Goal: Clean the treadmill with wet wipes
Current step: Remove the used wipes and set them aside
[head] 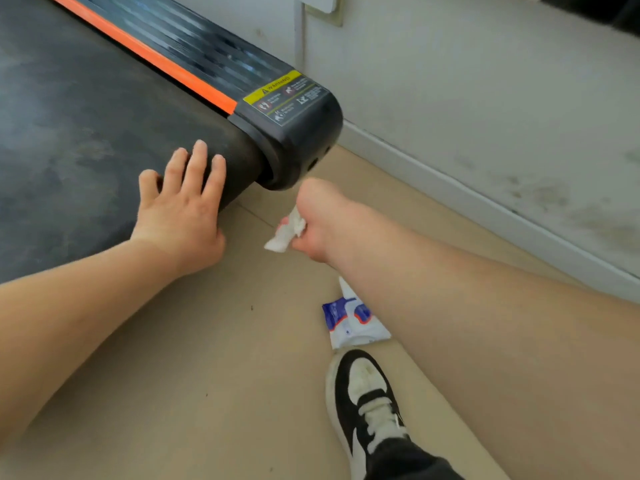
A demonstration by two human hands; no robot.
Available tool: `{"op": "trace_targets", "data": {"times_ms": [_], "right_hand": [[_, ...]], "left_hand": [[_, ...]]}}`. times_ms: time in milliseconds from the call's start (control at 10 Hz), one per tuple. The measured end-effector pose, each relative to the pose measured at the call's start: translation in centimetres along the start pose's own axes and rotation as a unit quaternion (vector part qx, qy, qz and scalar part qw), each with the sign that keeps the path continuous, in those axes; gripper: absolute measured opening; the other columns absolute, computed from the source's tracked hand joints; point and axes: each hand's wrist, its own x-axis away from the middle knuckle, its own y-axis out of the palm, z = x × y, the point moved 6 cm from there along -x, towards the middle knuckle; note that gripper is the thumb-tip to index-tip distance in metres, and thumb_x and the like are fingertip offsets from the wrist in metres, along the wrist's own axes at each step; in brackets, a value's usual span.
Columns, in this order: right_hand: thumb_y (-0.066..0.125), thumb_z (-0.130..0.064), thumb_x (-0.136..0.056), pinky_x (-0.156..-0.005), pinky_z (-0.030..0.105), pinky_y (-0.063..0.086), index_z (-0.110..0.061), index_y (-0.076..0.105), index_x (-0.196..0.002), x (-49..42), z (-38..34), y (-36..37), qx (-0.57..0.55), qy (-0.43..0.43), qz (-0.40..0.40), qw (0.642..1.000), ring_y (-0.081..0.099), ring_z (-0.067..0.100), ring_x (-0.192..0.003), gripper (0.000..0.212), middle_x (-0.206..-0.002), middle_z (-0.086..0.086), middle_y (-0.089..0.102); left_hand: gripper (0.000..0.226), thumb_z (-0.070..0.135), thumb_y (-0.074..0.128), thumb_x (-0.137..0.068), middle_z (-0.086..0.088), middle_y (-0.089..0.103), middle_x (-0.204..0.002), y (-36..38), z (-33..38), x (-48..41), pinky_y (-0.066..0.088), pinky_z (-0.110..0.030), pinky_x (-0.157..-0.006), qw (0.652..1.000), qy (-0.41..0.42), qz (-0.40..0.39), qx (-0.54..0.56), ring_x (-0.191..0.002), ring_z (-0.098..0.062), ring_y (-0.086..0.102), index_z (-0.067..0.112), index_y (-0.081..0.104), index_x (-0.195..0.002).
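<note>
The treadmill (pixel 86 109) fills the upper left, with a dark belt, an orange stripe and a black side rail ending in a rounded end cap (pixel 298 133) with a warning sticker. My left hand (pixel 181 209) rests flat with spread fingers on the belt's rear roller edge. My right hand (pixel 318 220) grips a crumpled white wet wipe (pixel 285 232) just below the end cap, above the floor. A blue and white wet wipes pack (pixel 349 320) lies on the floor, partly hidden under my right forearm.
A beige tiled floor (pixel 207 341) runs along the treadmill's rear. A grey, scuffed wall with a baseboard (pixel 485 202) stands close on the right. A black and white sneaker (pixel 367 403) is planted near the wipes pack.
</note>
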Motion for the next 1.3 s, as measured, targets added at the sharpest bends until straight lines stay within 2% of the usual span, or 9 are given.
{"op": "trace_targets", "data": {"times_ms": [100,200,300,500,800,900,1000,1100,1300], "right_hand": [[0.039,-0.009,-0.101,-0.078,0.051,0.060,-0.006,0.053,-0.113,6.4,1.3,-4.8,0.067,-0.017,0.024,0.997,0.067,0.032,-0.068,0.020,-0.095,0.021,0.057],[0.046,-0.013,-0.101,-0.069,0.045,0.061,-0.008,0.056,-0.102,9.5,0.2,-8.9,0.224,-0.070,0.075,0.969,0.062,0.026,-0.063,0.011,-0.090,0.014,0.058],[0.069,-0.023,-0.095,-0.075,0.046,0.062,-0.006,0.068,-0.105,15.9,-0.2,-14.8,0.379,-0.138,0.151,0.903,0.070,0.029,-0.079,0.019,-0.097,0.012,0.069],[0.076,-0.005,-0.089,-0.078,0.041,0.064,-0.014,0.071,-0.094,21.3,3.2,-20.8,0.272,-0.125,0.163,0.940,0.075,0.026,-0.090,0.011,-0.099,0.009,0.073],[0.076,-0.011,-0.088,-0.064,0.024,0.057,-0.023,0.071,-0.085,24.0,6.9,-28.3,0.222,-0.190,0.276,0.916,0.071,0.013,-0.078,0.013,-0.090,0.002,0.073],[0.077,-0.014,-0.090,-0.077,0.028,0.059,-0.027,0.073,-0.093,25.7,8.6,-31.7,0.118,-0.222,0.334,0.909,0.072,0.013,-0.088,0.013,-0.094,-0.003,0.073],[0.076,-0.015,-0.090,-0.074,0.023,0.057,-0.028,0.074,-0.093,29.0,7.6,-33.9,0.111,-0.280,0.398,0.867,0.072,0.009,-0.084,0.013,-0.088,-0.008,0.075],[0.074,-0.019,-0.091,-0.068,0.016,0.053,-0.028,0.076,-0.095,35.9,4.7,-37.3,0.169,-0.368,0.489,0.773,0.067,0.001,-0.075,0.010,-0.081,-0.011,0.073],[0.069,-0.017,-0.090,-0.074,0.017,0.047,-0.023,0.073,-0.093,42.2,5.4,-40.1,0.258,-0.394,0.587,0.659,0.064,0.008,-0.083,0.008,-0.086,-0.011,0.069]], "left_hand": [[0.094,0.040,0.066,-0.072,-0.021,0.001,-0.170,-1.9,5.7,4.4,0.023,-0.058,-0.119,0.992,0.073,-0.031,0.099,-0.155,-0.041,0.013,0.010,0.033,-0.156],[0.085,0.043,0.060,-0.080,-0.020,0.005,-0.171,-4.3,10.3,7.0,0.024,-0.053,-0.122,0.971,0.117,-0.075,0.196,-0.154,-0.041,0.018,0.015,0.036,-0.156],[0.071,0.034,0.062,-0.093,-0.014,0.023,-0.168,-7.3,17.0,9.1,0.028,-0.037,-0.122,0.918,0.136,-0.171,0.330,-0.151,-0.033,0.030,0.015,0.037,-0.156],[0.034,0.028,0.057,-0.093,-0.004,0.063,-0.122,-8.0,24.9,13.8,0.047,-0.031,-0.084,0.853,0.139,-0.248,0.439,-0.114,-0.028,0.060,0.017,0.061,-0.126],[0.052,0.027,0.062,-0.095,-0.009,0.067,-0.121,-8.3,31.0,17.8,0.047,-0.027,-0.091,0.801,0.066,-0.286,0.521,-0.111,-0.025,0.064,0.012,0.053,-0.145],[0.038,0.026,0.059,-0.095,-0.003,0.069,-0.124,-12.3,35.9,18.5,0.050,-0.032,-0.097,0.759,0.116,-0.291,0.571,-0.115,-0.024,0.065,0.015,0.063,-0.131],[0.031,0.025,0.059,-0.094,0.003,0.071,-0.111,-15.2,38.6,18.5,0.050,-0.028,-0.089,0.737,0.146,-0.270,0.602,-0.104,-0.020,0.067,0.018,0.067,-0.123],[0.034,0.027,0.059,-0.097,0.012,0.067,-0.105,-19.2,42.4,18.3,0.048,-0.025,-0.088,0.720,0.191,-0.251,0.618,-0.099,-0.013,0.065,0.021,0.065,-0.130],[0.031,0.024,0.056,-0.096,0.013,0.066,-0.099,-23.1,46.4,19.9,0.055,-0.032,-0.082,0.717,0.245,-0.240,0.607,-0.089,-0.014,0.066,0.024,0.065,-0.126]]}}
